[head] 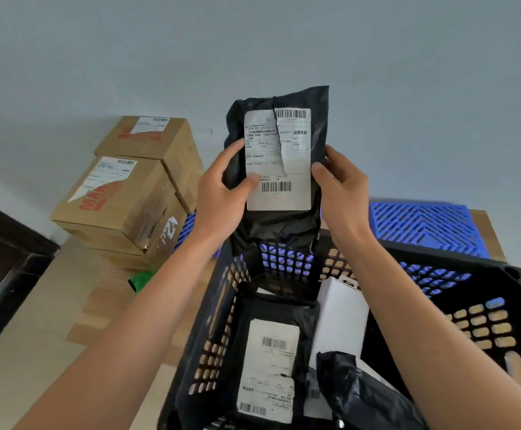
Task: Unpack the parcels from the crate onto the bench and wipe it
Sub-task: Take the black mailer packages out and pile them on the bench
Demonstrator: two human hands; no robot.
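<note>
I hold a black plastic mailer parcel (279, 218) with a torn white shipping label upright above the black lattice crate (482, 308). My left hand (222, 193) grips its left edge, thumb on the label. My right hand (343, 187) grips its right edge. Inside the crate lie another black mailer with a white label (268, 367), a white box (341, 318) and a crumpled black bag (355, 389).
Stacked cardboard boxes (123, 193) stand on the wooden bench (36, 346) at the back left, with a green item (140, 280) in front of them. A blue lattice crate (423, 225) sits behind the black one. A dark doorframe (2, 259) is at the left.
</note>
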